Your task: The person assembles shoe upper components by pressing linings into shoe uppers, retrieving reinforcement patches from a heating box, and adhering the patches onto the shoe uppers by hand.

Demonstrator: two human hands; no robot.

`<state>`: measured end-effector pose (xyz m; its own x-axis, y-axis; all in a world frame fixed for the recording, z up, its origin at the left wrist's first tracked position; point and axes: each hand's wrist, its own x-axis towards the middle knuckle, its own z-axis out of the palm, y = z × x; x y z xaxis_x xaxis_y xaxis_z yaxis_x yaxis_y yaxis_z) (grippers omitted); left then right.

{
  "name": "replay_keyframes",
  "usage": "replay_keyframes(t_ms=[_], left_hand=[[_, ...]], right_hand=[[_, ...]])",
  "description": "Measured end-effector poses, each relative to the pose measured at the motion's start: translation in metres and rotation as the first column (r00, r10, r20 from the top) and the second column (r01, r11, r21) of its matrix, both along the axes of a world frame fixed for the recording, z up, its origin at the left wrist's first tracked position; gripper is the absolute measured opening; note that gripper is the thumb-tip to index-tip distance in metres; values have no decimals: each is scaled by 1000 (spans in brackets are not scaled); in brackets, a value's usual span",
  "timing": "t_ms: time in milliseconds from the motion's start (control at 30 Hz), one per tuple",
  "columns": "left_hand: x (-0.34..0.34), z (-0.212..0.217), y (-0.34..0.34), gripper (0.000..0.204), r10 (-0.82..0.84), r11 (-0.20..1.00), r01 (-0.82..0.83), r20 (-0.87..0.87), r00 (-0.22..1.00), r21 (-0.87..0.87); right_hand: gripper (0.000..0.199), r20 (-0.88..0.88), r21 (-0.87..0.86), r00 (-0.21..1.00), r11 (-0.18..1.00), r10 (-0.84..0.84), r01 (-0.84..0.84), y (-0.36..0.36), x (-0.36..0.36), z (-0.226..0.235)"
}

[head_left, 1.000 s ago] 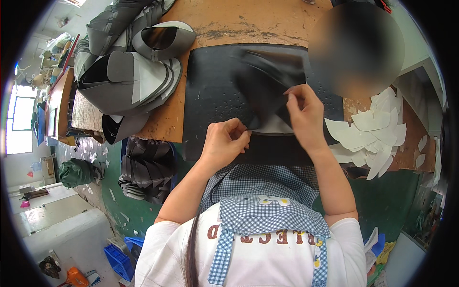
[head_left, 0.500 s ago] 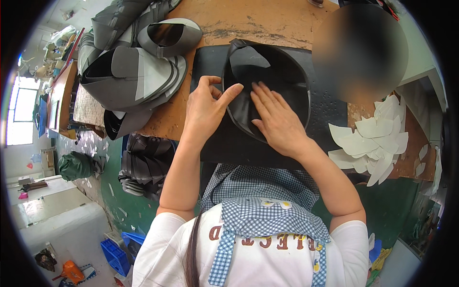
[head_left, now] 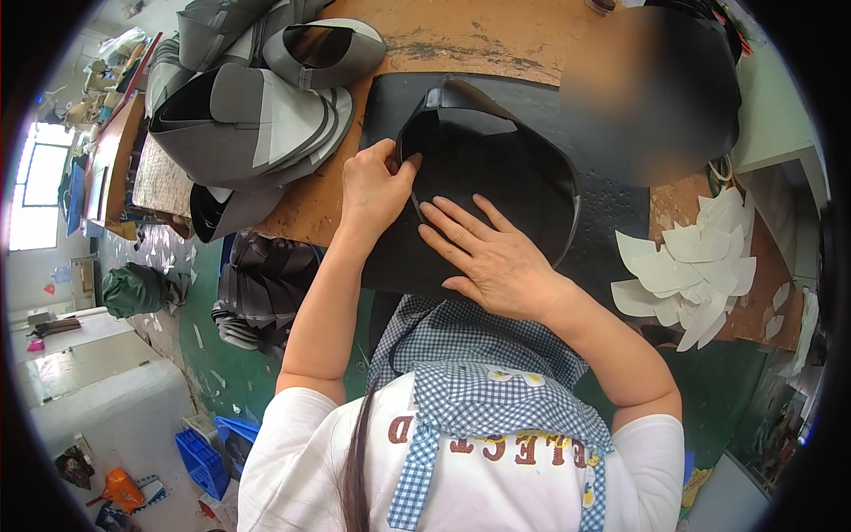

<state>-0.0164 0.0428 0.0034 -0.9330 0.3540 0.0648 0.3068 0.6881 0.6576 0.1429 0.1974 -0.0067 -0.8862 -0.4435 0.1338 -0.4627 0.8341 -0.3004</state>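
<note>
A black shoe upper (head_left: 496, 164), glossy on its inner side, lies as a curved loop on a black mat (head_left: 612, 208) in front of me. At its left edge is my left hand (head_left: 376, 191), thumb and forefinger pinched on the rim. My right hand (head_left: 496, 264) lies flat over the near edge of the upper, palm down and fingers spread. Stacked grey shoe uppers (head_left: 213, 133) with pale lining are on the table to the left of my left hand.
White leaf-shaped cut pieces (head_left: 687, 257) are heaped on the table (head_left: 461, 40) at the right. Dark pieces (head_left: 266, 284) hang in a bundle below the table's left edge. Blue crates (head_left: 202, 464) stand on the floor at lower left. A blurred patch covers the far right.
My right hand has moved from inside the upper toward me, its fingers spreading. My left hand has closed from open fingers onto the left rim. The upper's far end has tilted.
</note>
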Motion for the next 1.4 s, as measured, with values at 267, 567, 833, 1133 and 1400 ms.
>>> replay_keyframes(t_ms=[267,567,833,1133,1400], left_hand=[[52,71,-24,60,-118,992,114,-89,989,-52],[-22,61,115,36,-891,404,730,-58,450,-551],[-44,50,171,31,-913,224,718,117,392,-659],[-16,80,120,32,-815,576,681,-259,518,-452],[6,55,-17,37,-275,949,236,184,944,207]], right_hand=[[51,112,-546,986,821,-121,163,14,20,15],[53,-173,-70,947,963,-269,261,22,7,-8],[73,-60,-48,819,821,-571,569,17,30,-5],[79,-86,116,751,742,-655,660,15,38,-6],[81,-35,-69,715,715,-698,695,13,44,-12]])
